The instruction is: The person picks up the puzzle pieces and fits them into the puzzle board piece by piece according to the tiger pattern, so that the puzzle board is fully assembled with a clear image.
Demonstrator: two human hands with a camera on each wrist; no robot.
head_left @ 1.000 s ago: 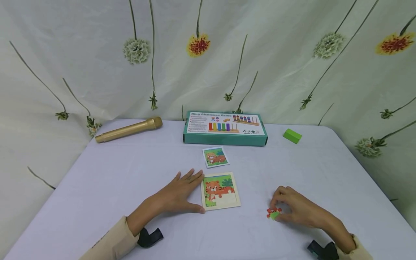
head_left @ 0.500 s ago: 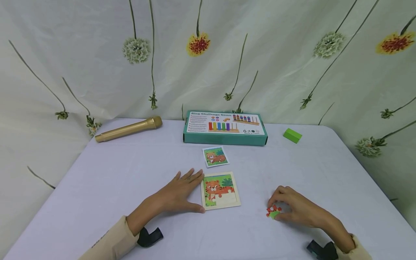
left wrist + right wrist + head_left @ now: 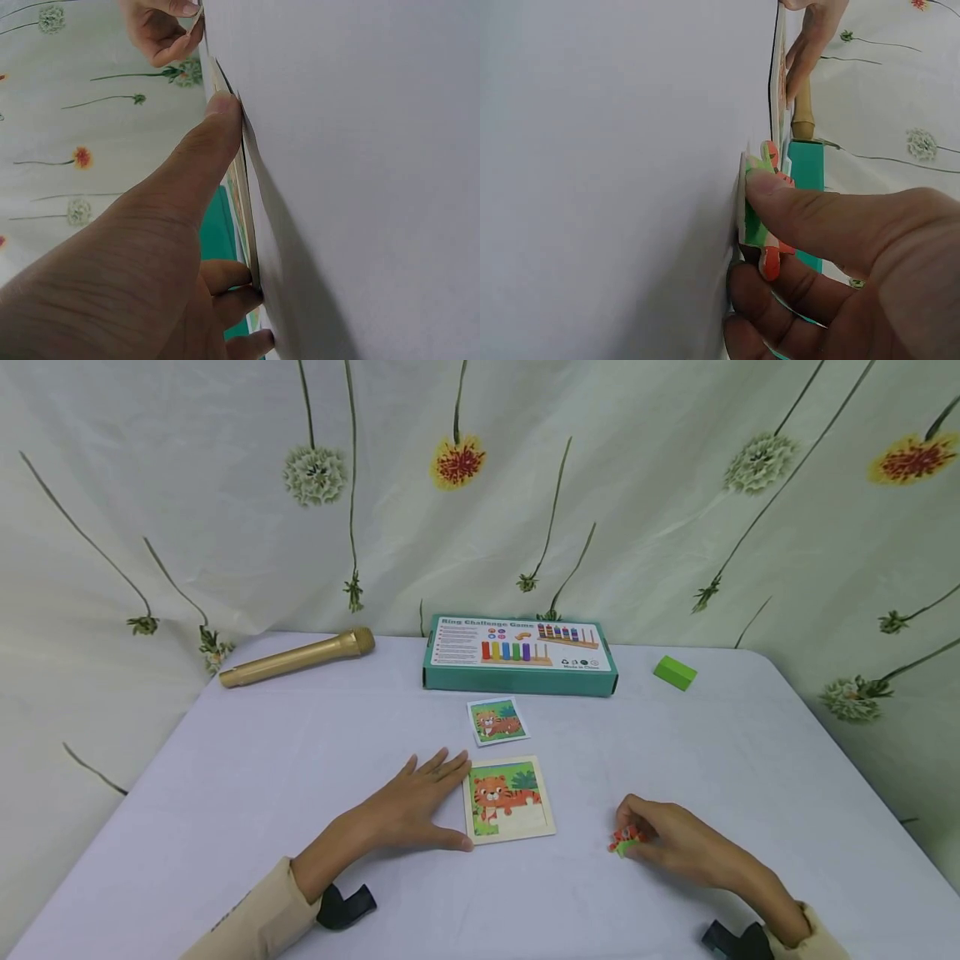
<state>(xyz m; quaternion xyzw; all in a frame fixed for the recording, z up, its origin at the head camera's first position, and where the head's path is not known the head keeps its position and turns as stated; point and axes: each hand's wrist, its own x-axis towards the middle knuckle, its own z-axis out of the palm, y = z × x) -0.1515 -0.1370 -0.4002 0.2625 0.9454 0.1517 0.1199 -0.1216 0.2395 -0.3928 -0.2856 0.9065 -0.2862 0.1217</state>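
A square tiger jigsaw puzzle [image 3: 506, 797] lies flat on the table, with a bare gap at its lower right. My left hand [image 3: 412, 806] rests against the puzzle's left edge, fingers spread and straight, thumb at the near corner. To the right of the puzzle, my right hand [image 3: 675, 839] pinches a red and green puzzle piece [image 3: 624, 839] between thumb and fingers. In the right wrist view the puzzle piece [image 3: 757, 214] stands tilted on edge, thumb across its printed face. Just beyond the puzzle lies a small tiger picture card [image 3: 498, 721].
At the back of the table sits a teal game box [image 3: 520, 656]. A gold microphone [image 3: 297, 658] lies at the back left, and a green block [image 3: 675, 673] at the back right. A flowered cloth [image 3: 645, 485] hangs behind the table.
My right hand has shifted slightly left, tilting the puzzle piece up as it moves. My left hand and the puzzle have stayed in place.
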